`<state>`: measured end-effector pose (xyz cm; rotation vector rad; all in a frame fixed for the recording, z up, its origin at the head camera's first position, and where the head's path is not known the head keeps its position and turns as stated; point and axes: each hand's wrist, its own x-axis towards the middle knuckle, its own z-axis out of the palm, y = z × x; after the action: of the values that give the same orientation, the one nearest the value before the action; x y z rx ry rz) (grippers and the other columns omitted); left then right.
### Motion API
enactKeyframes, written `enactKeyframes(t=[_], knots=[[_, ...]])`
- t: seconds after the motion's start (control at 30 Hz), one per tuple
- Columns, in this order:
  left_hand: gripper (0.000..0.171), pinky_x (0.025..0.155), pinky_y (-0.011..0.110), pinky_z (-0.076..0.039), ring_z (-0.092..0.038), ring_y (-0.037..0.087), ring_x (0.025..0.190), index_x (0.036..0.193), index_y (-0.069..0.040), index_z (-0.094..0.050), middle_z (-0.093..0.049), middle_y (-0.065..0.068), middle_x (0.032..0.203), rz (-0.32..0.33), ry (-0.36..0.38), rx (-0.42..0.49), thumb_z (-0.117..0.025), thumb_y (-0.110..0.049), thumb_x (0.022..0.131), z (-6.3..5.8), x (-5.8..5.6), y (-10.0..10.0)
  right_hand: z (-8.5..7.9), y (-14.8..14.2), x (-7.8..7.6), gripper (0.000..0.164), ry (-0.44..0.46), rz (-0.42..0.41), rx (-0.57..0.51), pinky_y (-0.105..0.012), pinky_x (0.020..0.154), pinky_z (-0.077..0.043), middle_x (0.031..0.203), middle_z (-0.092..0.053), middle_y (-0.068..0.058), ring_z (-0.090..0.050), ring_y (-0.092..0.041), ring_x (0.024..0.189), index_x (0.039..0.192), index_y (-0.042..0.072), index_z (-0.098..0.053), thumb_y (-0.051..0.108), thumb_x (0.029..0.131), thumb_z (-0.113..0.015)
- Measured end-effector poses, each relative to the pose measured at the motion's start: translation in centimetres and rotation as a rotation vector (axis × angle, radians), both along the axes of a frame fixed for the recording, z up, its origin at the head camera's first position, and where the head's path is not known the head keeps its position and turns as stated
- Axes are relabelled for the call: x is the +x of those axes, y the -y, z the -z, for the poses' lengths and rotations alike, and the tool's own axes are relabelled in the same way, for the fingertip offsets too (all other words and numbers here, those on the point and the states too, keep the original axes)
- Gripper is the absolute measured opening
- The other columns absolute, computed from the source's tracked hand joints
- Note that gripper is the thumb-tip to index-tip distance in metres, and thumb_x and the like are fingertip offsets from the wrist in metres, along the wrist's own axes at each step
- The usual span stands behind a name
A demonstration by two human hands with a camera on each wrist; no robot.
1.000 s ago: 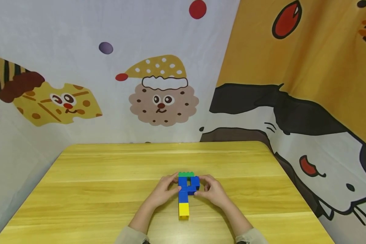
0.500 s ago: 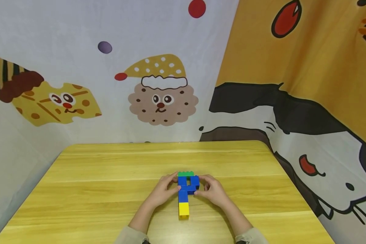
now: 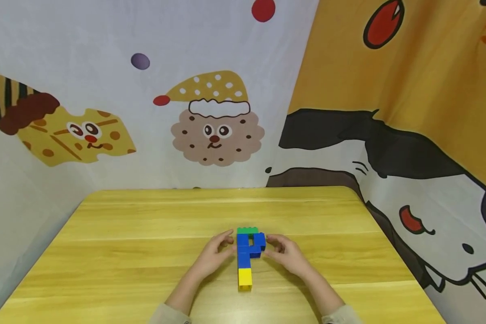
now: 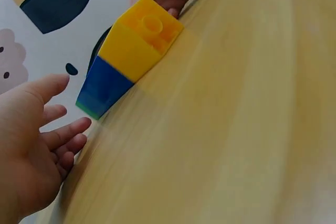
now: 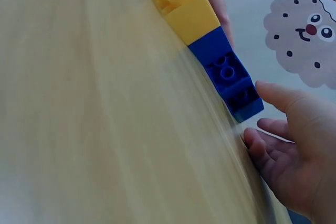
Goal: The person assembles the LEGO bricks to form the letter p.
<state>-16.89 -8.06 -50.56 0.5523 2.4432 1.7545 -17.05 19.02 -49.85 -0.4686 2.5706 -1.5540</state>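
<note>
A P-shaped build of toy building blocks (image 3: 244, 257) lies flat on the wooden table. Its top row is a green block (image 3: 247, 230), the middle is several blue blocks (image 5: 212, 45), and the foot is a yellow block (image 4: 131, 51) with its hollow underside facing the near edge. My left hand (image 3: 215, 255) is just left of the blue part, fingers loosely bent and holding nothing. On the other side, my right hand (image 3: 289, 255) is spread beside the blue loop, a small gap from it. Both wrist views show thumb and fingers apart around no block.
The wooden table (image 3: 125, 252) extends around the build on all sides. Behind it hangs a cloth backdrop (image 3: 105, 36) printed with cartoon figures, which also drapes down the left and right sides.
Earlier both hands gripped the block build from its two sides. Now they have let go and drawn slightly apart, left and right, while the build stays in place.
</note>
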Motion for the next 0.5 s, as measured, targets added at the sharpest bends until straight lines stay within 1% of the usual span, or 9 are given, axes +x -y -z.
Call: enactKeyframes(t=[0.07, 0.17, 0.27, 0.37, 0.5], knots=[[0.052, 0.097, 0.050, -0.040, -0.052, 0.030, 0.109, 0.140, 0.001, -0.043, -0.059, 0.012, 0.118, -0.001, 0.016, 0.013, -0.061, -0.020, 0.095, -0.3, 0.3, 0.5, -0.3, -0.5, 0.3, 0.049, 0.016, -0.018, -0.023, -0.024, 0.061, -0.045, 0.120, -0.060, -0.015, -0.050, -0.020, 0.079, 0.129, -0.003, -0.055, 0.020, 0.089, -0.070], [0.051, 0.093, 0.048, -0.042, -0.052, 0.028, 0.106, 0.140, 0.001, -0.044, -0.059, 0.012, 0.118, 0.000, 0.035, 0.014, -0.061, -0.017, 0.095, -0.7, 0.8, 1.3, -0.8, -1.4, 0.7, 0.047, 0.032, -0.040, 0.010, -0.024, 0.059, -0.045, 0.121, -0.060, -0.015, -0.050, -0.020, 0.079, 0.130, -0.001, -0.054, 0.020, 0.090, -0.068], [0.051, 0.094, 0.048, -0.042, -0.052, 0.028, 0.107, 0.140, 0.001, -0.043, -0.059, 0.013, 0.119, 0.026, 0.030, -0.005, -0.061, -0.017, 0.095, -1.1, 1.3, 2.3, -1.2, -2.3, 1.0, 0.048, 0.039, -0.048, 0.040, -0.025, 0.054, -0.046, 0.119, -0.061, -0.014, -0.052, -0.018, 0.076, 0.131, 0.000, -0.054, 0.022, 0.091, -0.068], [0.052, 0.096, 0.050, -0.041, -0.051, 0.029, 0.110, 0.140, 0.000, -0.043, -0.057, 0.014, 0.122, 0.059, 0.028, -0.054, -0.060, -0.019, 0.096, -1.7, 1.8, 3.3, -1.6, -3.4, 1.1, 0.049, 0.035, -0.045, 0.068, -0.026, 0.051, -0.046, 0.117, -0.061, -0.013, -0.053, -0.017, 0.073, 0.131, 0.000, -0.053, 0.023, 0.090, -0.068], [0.052, 0.096, 0.056, -0.039, -0.049, 0.033, 0.115, 0.140, -0.001, -0.044, -0.056, 0.015, 0.124, 0.069, 0.003, -0.144, -0.060, -0.023, 0.096, -2.7, 2.3, 4.9, -2.3, -4.9, 1.2, 0.048, -0.005, -0.043, 0.121, -0.027, 0.061, -0.049, 0.116, -0.060, -0.013, -0.055, -0.018, 0.082, 0.131, 0.000, -0.054, 0.022, 0.091, -0.068]])
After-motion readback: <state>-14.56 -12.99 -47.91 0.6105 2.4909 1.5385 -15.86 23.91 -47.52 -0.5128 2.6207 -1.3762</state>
